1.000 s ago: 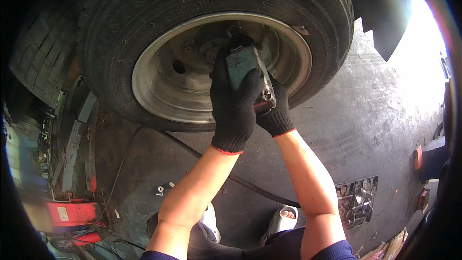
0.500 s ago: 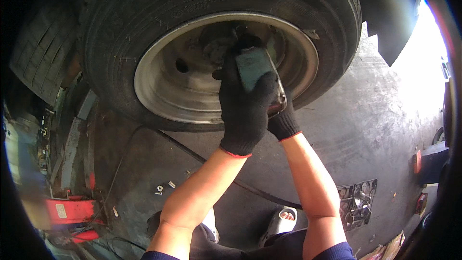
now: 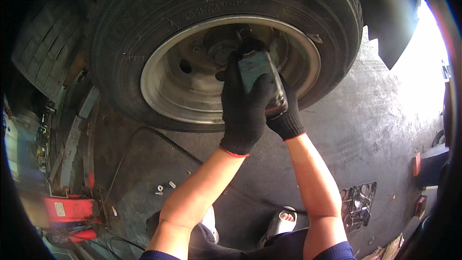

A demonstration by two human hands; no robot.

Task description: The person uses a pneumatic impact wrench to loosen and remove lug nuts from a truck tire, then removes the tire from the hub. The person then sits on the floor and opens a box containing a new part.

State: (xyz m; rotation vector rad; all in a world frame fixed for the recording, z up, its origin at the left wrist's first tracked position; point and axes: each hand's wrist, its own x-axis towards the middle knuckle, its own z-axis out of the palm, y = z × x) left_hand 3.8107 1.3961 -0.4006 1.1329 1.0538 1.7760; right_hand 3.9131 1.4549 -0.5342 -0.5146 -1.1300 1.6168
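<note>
The left hand point(image 3: 244, 110) and partly hidden right hand point(image 3: 288, 116) keep gripping the impact wrench point(image 3: 255, 67), nose inside the wheel rim point(image 3: 180, 103); the black hose point(image 3: 179, 148), crisp half a second ago, now blurs, perhaps from the wrench running.

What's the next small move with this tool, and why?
I'd probably check how the tool is seated: the left hand and right hand hold it with its nose inside the rim, but it's too dark to tell what that meets.
</note>
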